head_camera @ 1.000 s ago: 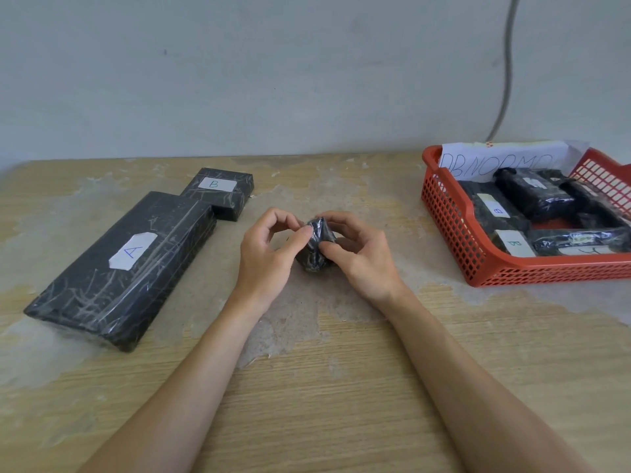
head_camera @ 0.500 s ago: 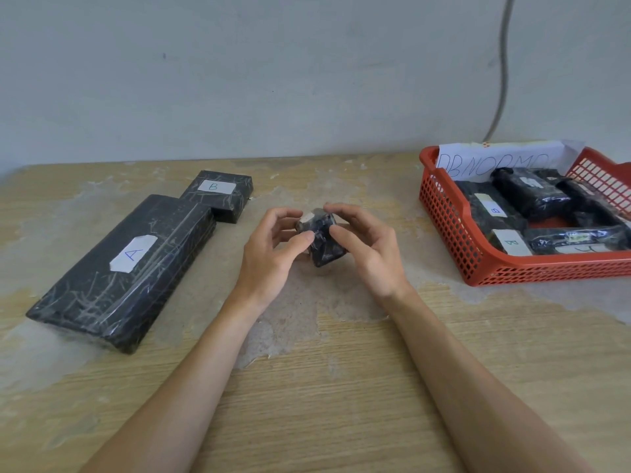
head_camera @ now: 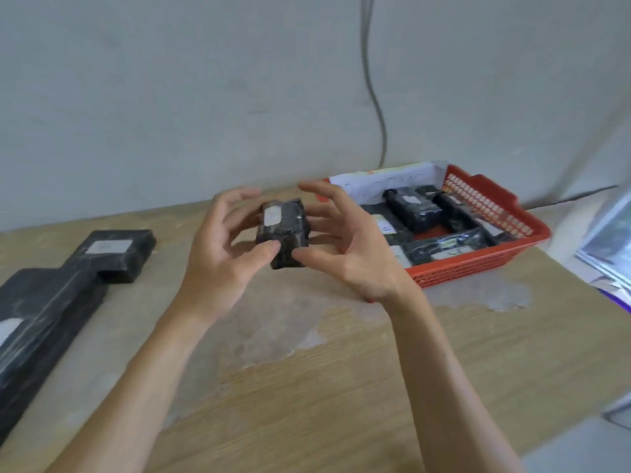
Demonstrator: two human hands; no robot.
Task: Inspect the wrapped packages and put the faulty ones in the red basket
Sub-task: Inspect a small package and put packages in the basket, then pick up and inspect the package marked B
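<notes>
Black package point(head_camera: 284, 233) between splayed hands

Small package point(head_camera: 284, 233) now lifted, label up — view swung toward red basket point(head_camera: 478, 264).

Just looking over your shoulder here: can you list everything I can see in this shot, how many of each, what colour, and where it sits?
small wrapped package: one, black with a white label, held up between both hands
wrapped packages on the table: two, black, white labels, far left; a long one and a shorter one
red basket: one, right, on the table
packages in the basket: several, black; exact count unclear
paper sign: one, white, at the basket's back
table: one, worn wood
cable: one, grey, on the wall
left hand: one, gripping the package
right hand: one, gripping the package
</notes>
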